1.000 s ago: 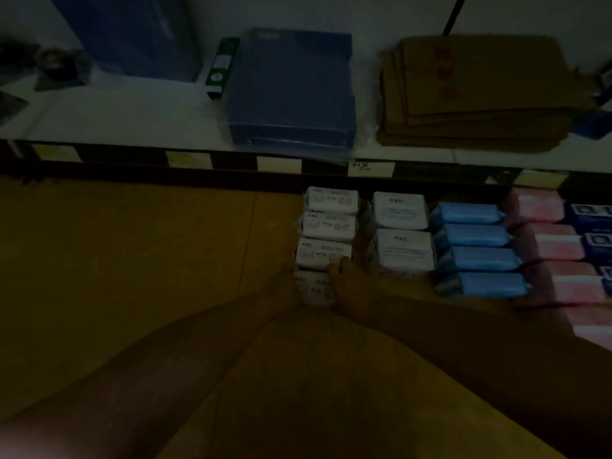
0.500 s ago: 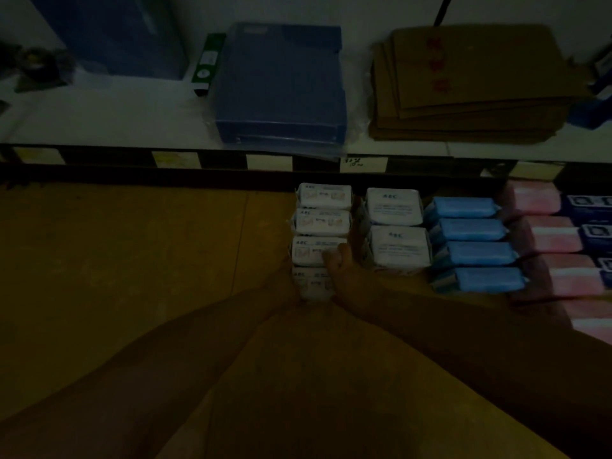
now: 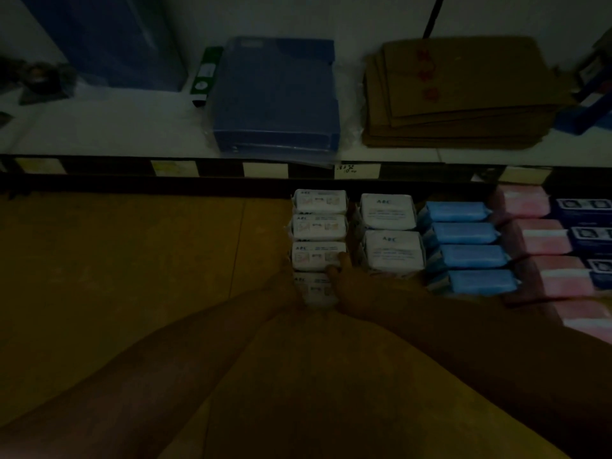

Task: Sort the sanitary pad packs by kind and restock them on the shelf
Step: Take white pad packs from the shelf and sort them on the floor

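On the brown shelf board [image 3: 132, 260] a row of small white packs [image 3: 319, 226] runs front to back. My right hand [image 3: 352, 286] grips the nearest white pack [image 3: 314, 289] from its right side, and its fingertips reach the pack behind. My left hand [image 3: 286, 283] lies against that pack's left side; the dim light hides its fingers. To the right stand two larger white packs [image 3: 390, 250], then a row of blue packs [image 3: 463, 256] and a row of pink packs [image 3: 543, 246].
Dark blue boxes [image 3: 592, 240] sit at the far right. The white upper shelf holds a blue folder box [image 3: 275, 97], a green box [image 3: 205, 74] and brown envelopes [image 3: 463, 94]. Price labels [image 3: 265, 169] line its black front edge.
Both hands stay on the nearest white pack. My right fingertips have crept slightly toward the pack behind it. The view has shifted a little.
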Motion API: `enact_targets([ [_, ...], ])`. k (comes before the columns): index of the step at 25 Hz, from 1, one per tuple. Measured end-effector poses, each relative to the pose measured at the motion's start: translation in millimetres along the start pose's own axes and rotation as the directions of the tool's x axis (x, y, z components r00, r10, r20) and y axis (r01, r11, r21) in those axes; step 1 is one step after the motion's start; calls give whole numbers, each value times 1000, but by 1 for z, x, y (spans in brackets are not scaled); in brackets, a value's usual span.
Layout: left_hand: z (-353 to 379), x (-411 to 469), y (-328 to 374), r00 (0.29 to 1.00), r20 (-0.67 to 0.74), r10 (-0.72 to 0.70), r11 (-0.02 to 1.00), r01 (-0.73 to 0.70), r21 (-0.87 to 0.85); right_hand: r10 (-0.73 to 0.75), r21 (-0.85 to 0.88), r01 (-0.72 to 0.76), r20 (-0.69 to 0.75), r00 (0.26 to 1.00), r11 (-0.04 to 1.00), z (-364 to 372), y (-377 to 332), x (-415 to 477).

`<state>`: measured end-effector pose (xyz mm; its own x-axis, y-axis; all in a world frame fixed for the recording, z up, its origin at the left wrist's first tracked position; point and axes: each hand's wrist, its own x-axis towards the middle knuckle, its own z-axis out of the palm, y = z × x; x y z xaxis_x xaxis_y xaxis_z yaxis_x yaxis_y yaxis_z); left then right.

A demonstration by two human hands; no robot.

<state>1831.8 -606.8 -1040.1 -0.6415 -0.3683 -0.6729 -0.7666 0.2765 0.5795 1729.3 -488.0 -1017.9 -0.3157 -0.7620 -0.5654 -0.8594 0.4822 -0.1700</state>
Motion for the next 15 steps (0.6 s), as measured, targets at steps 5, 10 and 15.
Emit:
enact_targets([
  [5,-10,0,28,968,-236,84,982,-121,-145,9,101,6,-150,989,995,-19,13,7],
  [10,-22,-3,72,929,-339,147,950,-228,-213,109,445,59,-344,933,894,-68,15,12],
  [15,-38,-4,100,899,-412,151,926,-274,-258,282,695,105,-418,864,711,-107,21,16],
])
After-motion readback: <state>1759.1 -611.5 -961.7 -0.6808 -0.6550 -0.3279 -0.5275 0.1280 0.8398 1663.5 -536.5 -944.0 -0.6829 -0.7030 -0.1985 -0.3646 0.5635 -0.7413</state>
